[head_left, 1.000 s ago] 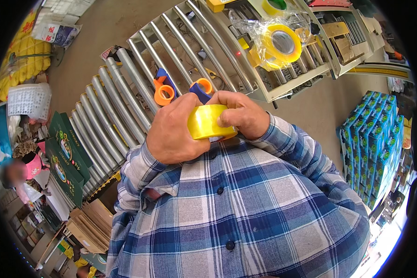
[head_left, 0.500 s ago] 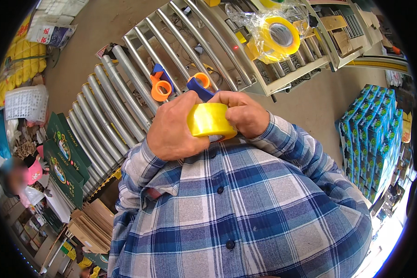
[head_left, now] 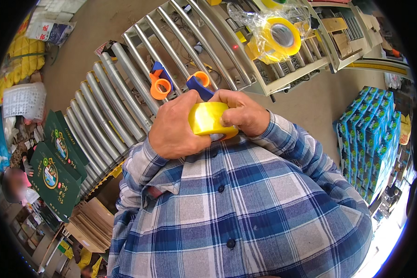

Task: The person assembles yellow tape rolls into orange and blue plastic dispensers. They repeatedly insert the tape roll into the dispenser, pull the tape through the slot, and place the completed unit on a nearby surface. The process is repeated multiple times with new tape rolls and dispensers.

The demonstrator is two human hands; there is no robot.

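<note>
A wide roll of yellow tape (head_left: 205, 116) is gripped between both my hands in front of my shirt. My left hand (head_left: 177, 126) wraps round its left side, fingers closed. On the right edge presses the thumb of my right hand (head_left: 245, 112), its other fingers curled. Some orange shows under the roll. Just beyond my hands is a blue and orange tape dispenser part (head_left: 199, 85); I cannot tell whether it joins the held roll. Another orange and blue tape dispenser (head_left: 159, 84) rests on the rollers to the left.
A roller conveyor (head_left: 120, 90) curves along the left and front. Plastic-wrapped yellow tape rolls (head_left: 277, 39) lie on its frame at right. Blue cartons (head_left: 368, 136) are stacked far right. Green cartons (head_left: 55, 171) and flat brown cardboard (head_left: 91, 226) stand left, near another person (head_left: 15, 185).
My right thumb has shifted left onto the tape's face. On the left, the green cartons and the other person have moved lower in view. My left hand's grip looks the same.
</note>
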